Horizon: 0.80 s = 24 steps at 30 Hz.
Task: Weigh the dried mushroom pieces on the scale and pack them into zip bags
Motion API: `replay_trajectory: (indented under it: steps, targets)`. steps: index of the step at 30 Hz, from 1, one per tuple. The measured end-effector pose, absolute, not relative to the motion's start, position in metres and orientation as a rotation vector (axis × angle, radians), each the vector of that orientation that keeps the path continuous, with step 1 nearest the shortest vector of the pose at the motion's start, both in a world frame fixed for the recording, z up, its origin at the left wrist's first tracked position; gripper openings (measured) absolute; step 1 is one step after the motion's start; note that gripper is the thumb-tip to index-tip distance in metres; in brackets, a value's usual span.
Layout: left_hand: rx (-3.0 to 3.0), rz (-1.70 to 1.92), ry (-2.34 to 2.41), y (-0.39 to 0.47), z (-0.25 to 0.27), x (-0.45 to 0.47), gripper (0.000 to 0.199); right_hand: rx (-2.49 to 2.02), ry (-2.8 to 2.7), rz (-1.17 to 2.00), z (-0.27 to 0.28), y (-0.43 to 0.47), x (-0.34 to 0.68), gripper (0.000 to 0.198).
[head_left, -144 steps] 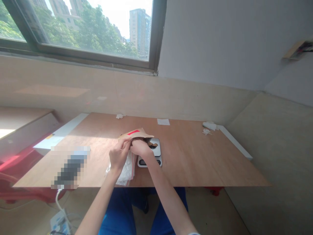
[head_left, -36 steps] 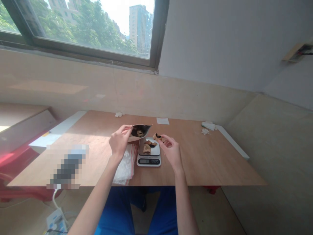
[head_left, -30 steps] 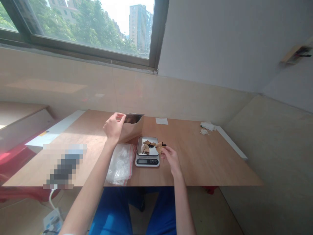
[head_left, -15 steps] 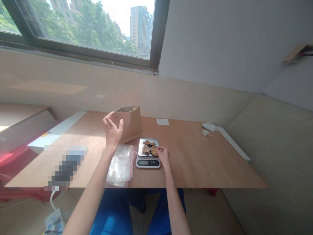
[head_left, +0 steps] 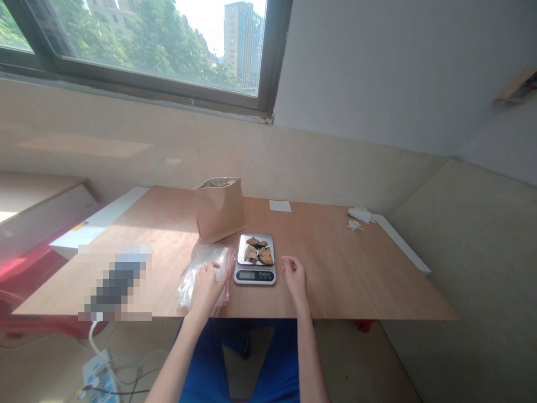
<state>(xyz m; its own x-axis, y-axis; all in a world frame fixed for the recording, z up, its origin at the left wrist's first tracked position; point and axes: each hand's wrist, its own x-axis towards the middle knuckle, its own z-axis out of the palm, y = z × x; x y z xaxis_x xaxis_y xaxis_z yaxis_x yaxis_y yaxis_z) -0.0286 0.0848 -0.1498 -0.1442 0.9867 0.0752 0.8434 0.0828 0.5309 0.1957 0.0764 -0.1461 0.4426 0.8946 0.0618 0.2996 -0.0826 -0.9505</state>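
My left hand [head_left: 208, 285] is over a stack of clear zip bags [head_left: 191, 274] with red seal strips, its fingers apart and slightly bent. Whether the fingertips touch the plastic, I cannot tell. Just right of a small digital kitchen scale [head_left: 255, 278] is my right hand [head_left: 295, 275], fingers loosely curled and apart, with nothing visible in them. Several brown dried pieces [head_left: 265, 256], looking like dried mushroom, lie on the scale's metal plate. Behind the bags stands a brown paper pouch [head_left: 220, 212], its top open.
A white paper [head_left: 279, 206] lies at the table's back edge, and white scraps [head_left: 359, 215] lie at the back right. At the left is a blurred-out dark object [head_left: 117, 282] with a white cable. A power strip [head_left: 100, 375] is on the floor.
My left hand has come down from beside the paper pouch to the zip bags. My right hand has let go of the dried pieces and moved right, off the scale.
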Motion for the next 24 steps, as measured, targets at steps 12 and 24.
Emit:
replay_trajectory:
  steps: [12, 24]
  targets:
    - [1.728, 0.593, 1.963, 0.08, -0.14, -0.022, 0.018, -1.452, -1.24, 1.001, -0.125, 0.074, 0.158, 0.029]
    - [1.607, 1.134, 1.647, 0.074, -0.103, -0.019, 0.02, -1.231, -1.212, 1.185, -0.119, 0.089, 0.073, 0.02]
